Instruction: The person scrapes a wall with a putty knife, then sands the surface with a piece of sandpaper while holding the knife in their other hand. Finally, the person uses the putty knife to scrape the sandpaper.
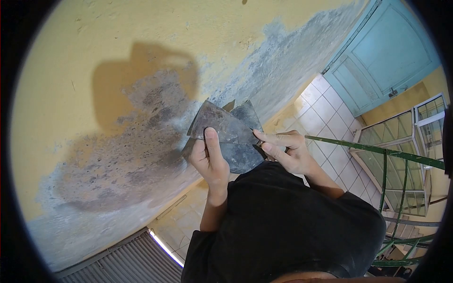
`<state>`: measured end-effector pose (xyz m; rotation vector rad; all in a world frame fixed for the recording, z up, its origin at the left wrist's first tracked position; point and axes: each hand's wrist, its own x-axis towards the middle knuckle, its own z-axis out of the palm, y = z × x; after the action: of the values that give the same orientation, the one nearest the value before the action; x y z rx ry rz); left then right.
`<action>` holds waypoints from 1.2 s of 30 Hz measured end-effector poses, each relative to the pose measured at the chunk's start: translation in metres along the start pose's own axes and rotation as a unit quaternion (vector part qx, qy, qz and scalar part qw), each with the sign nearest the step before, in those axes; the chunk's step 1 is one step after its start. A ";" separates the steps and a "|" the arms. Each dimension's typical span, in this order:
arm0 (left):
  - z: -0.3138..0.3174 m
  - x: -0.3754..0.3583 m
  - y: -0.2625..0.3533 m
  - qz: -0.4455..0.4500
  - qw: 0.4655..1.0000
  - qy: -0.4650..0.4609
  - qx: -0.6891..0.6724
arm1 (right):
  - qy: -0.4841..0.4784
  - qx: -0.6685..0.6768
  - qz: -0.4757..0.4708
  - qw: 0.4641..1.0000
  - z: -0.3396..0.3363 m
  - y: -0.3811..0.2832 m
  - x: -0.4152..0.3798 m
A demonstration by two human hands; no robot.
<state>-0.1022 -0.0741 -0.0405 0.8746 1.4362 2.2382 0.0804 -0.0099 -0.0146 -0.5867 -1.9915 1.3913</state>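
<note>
In front of my chest I hold a worn, dark grey sheet of sandpaper (222, 123), creased and folded, with corners sticking out at several angles. My left hand (211, 162) grips its left side, thumb pressed flat on the face and fingers curled behind. At the right edge, my right hand (289, 150) pinches the sheet between thumb and fingers. Part of the back layers is hidden behind the front fold. Just beyond the sheet is the yellow wall (61, 94), which has a rough, bare grey patch (118, 165).
A green metal railing (339, 143) runs along my right side. Behind it are a framed glass cabinet (396, 137) and pale floor tiles (325, 106). The blue door (377, 52) is at upper right. A grey corrugated shutter (120, 262) lies at lower left.
</note>
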 end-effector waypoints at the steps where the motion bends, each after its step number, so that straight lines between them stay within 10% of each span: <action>1: 0.001 0.000 0.002 -0.001 1.000 0.002 0.002 | 0.004 0.004 0.005 1.000 0.000 0.000 0.000; 36: 0.000 0.004 0.002 0.023 0.999 -0.005 0.022 | 0.003 0.002 -0.001 1.000 -0.001 -0.003 0.006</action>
<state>-0.1051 -0.0728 -0.0375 0.9393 1.4810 2.2401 0.0771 -0.0059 -0.0103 -0.5861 -1.9837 1.3893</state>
